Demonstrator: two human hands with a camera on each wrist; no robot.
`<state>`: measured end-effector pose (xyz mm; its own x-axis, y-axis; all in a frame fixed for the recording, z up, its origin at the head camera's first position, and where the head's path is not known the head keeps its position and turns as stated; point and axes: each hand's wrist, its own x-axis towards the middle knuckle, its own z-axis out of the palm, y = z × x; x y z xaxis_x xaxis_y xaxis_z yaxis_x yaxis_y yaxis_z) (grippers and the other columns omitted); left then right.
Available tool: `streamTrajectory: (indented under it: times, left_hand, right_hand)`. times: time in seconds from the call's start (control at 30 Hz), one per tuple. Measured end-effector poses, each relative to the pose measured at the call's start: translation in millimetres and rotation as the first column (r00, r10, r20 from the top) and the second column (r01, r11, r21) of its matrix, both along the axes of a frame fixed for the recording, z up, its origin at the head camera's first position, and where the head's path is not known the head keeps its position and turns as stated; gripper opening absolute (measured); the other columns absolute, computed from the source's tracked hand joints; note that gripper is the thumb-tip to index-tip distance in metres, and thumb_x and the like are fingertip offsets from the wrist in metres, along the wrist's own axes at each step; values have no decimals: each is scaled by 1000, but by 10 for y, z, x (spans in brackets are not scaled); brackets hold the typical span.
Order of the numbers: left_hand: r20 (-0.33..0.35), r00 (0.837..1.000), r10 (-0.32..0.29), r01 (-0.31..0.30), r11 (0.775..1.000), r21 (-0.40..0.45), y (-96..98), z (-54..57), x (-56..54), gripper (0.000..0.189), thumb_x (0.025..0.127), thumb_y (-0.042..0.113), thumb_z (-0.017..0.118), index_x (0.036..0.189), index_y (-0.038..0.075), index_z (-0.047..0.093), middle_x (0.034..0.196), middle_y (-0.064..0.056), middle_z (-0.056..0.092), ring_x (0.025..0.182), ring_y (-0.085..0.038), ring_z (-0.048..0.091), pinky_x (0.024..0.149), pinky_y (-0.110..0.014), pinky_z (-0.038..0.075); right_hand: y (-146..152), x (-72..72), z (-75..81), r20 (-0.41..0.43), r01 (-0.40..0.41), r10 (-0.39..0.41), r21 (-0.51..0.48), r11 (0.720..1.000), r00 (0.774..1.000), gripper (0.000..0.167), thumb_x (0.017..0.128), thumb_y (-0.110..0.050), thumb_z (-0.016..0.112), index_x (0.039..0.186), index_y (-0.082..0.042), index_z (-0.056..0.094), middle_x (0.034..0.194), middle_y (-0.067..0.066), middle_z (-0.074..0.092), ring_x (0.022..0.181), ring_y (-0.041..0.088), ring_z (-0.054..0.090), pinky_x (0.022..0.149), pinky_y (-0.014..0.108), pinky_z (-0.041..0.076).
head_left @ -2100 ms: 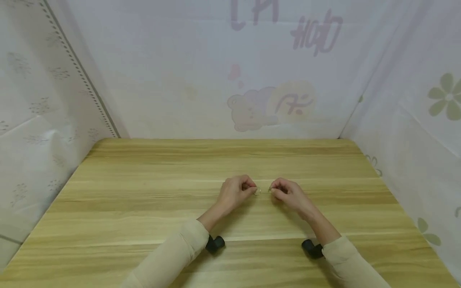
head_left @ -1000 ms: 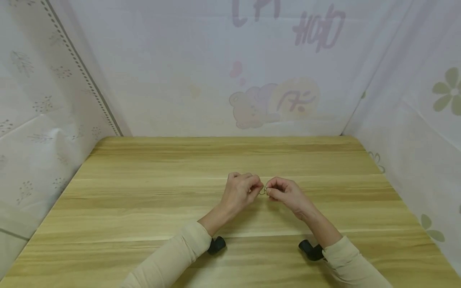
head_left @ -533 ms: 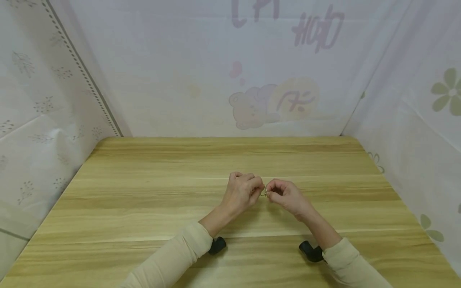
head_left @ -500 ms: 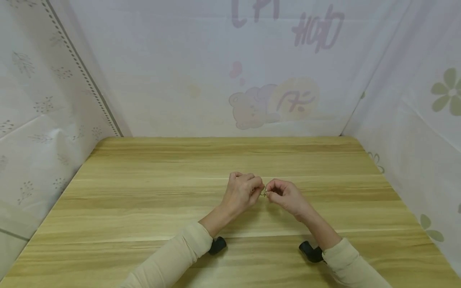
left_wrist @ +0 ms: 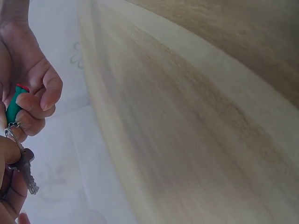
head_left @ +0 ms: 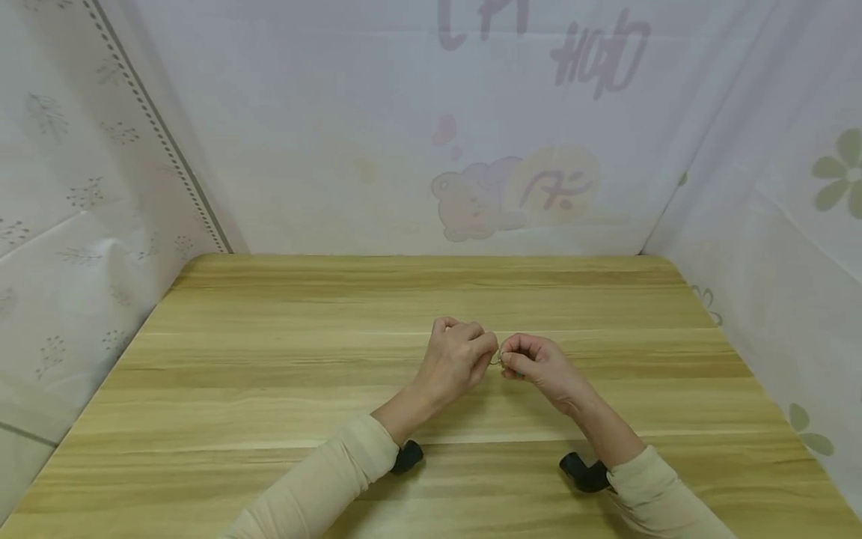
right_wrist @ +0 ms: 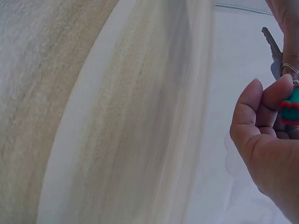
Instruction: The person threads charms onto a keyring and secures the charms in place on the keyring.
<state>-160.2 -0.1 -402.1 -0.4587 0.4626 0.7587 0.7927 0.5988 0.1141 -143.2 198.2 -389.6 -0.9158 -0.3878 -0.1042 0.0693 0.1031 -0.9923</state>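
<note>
Over the middle of the table, my left hand [head_left: 458,355] and right hand [head_left: 542,367] meet fingertip to fingertip. Between them is a thin metal key ring [left_wrist: 15,140], pinched by the left thumb and fingers. A silver key [left_wrist: 29,175] sticks out from beside the left fingers; in the right wrist view the same key [right_wrist: 274,53] points up and away. My right hand curls its fingers round a small green keychain charm [left_wrist: 15,108] with a red end, joined to the ring by a short chain. The fingers partly hide the ring and the charm.
The wood-grain table [head_left: 303,314] stretches out on every side of the hands. Printed cloth walls [head_left: 337,150] stand behind it and at both sides. A black wrist camera [head_left: 584,473] juts from the right sleeve, and another black camera [head_left: 407,458] from the left.
Two seconds ago a gap lay between the hands; the left hand has since moved right and turned over, meeting the right at the ring. A spot of green now shows under the right fingers.
</note>
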Motion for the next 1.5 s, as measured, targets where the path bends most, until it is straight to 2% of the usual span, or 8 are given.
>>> streamTrajectory:
  times: [0.17, 0.43, 0.6, 0.73, 0.83, 1.03, 1.23, 1.5]
  left_hand:
    - [-84, 996, 20, -23, 999, -37, 0, 0, 11, 29, 80, -1, 83, 74, 16, 61, 71, 2, 64, 63, -13, 65, 83, -41, 51]
    - [-150, 988, 21, -30, 998, -63, 10, 25, 21, 28, 79, 1, 84, 74, 16, 62, 73, 3, 64, 66, -13, 66, 86, -40, 51]
    - [-74, 997, 9, -11, 1000, -20, 26, 7, 27, 28, 79, 0, 85, 74, 16, 63, 71, 3, 64, 64, -13, 65, 84, -41, 51]
    - [22, 1000, 3, -4, 998, 57, 49, -7, 24, 28, 78, -2, 85, 72, 15, 63, 65, 3, 63, 59, -12, 61, 79, -40, 51]
    - [63, 998, 2, -8, 996, 93, 62, 4, 20, 28, 77, -4, 85, 71, 14, 64, 61, 4, 62, 55, -10, 56, 75, -39, 51]
    - [123, 992, 9, -21, 995, 95, 72, 45, 24, 27, 77, -6, 83, 69, 13, 66, 59, 3, 60, 52, -10, 51, 73, -38, 51]
    - [169, 985, 19, -36, 994, 100, 76, 64, 27, 26, 77, -7, 82, 68, 13, 67, 60, 2, 61, 51, -10, 53, 75, -43, 54]
    - [176, 983, 42, -61, 993, 101, 93, 76, 18, 23, 78, -7, 81, 70, 12, 70, 59, 2, 61, 49, -9, 51, 72, -42, 55]
  right_hand:
    - [3, 5, -4, -17, -17, 17, -13, 1000, 1000, 12, 102, 2, 55, 94, -4, 61, 92, 0, 58, 86, 10, 58, 84, 25, 54]
    - [26, 13, 1, -27, -69, 68, -30, 997, 997, 13, 101, 2, 52, 91, -7, 57, 90, -1, 54, 80, 9, 53, 89, 29, 56]
    - [31, 29, 8, -50, -73, 72, -22, 997, 996, 11, 101, 2, 52, 92, -4, 56, 89, -1, 54, 80, 10, 52, 87, 29, 54]
    - [11, 56, 20, -146, -34, 41, 47, 998, 988, 8, 100, 2, 54, 94, 6, 57, 87, 1, 56, 80, 12, 53, 77, 28, 49]
    - [-13, 81, 23, -228, 34, -6, 118, 992, 974, 9, 99, 3, 55, 96, 12, 57, 85, 3, 55, 77, 13, 51, 71, 26, 45]
    - [-91, 141, 13, -355, 218, -133, 211, 953, 925, 6, 98, 5, 60, 93, 6, 64, 82, 4, 60, 71, 11, 49, 63, 23, 41]
    - [-175, 180, -5, -434, 340, -236, 178, 924, 869, 10, 95, 10, 64, 90, 2, 67, 81, 4, 63, 68, 10, 47, 60, 22, 39]
    - [-220, 186, -41, -510, 422, -294, 152, 894, 808, 10, 92, 10, 68, 87, 2, 68, 77, 3, 62, 66, 6, 46, 54, 19, 37]
